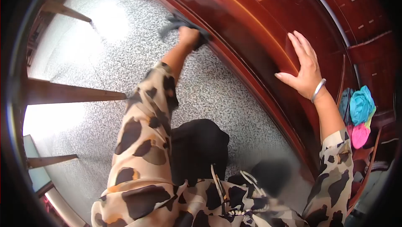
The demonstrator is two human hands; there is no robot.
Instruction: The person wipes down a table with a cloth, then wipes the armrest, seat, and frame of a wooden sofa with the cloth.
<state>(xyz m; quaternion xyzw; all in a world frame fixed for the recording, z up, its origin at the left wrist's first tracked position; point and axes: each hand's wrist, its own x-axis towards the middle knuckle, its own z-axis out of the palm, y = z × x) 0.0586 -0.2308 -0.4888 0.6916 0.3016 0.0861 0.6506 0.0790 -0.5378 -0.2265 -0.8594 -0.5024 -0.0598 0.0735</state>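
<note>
My left hand [189, 37] is closed around a dark grey cloth [171, 27], a little blurred by motion. The cloth lies against the lower edge of a polished red-brown wooden piece of furniture [247, 47], low over the floor. Further right, my right hand [305, 68] has its fingers stretched and thumb apart, with nothing in it. It is at the furniture's glossy upper surface; whether the palm presses on it I cannot tell. A silver bangle [319, 89] circles the right wrist.
Speckled grey floor [205, 88] reflects bright light at the left. Tapered wooden legs [79, 91] stick in from the left side. Turquoise and pink cloths [361, 107] hang or lie at the right, beside more dark red wood. My black-clad knee [200, 149] is bent below.
</note>
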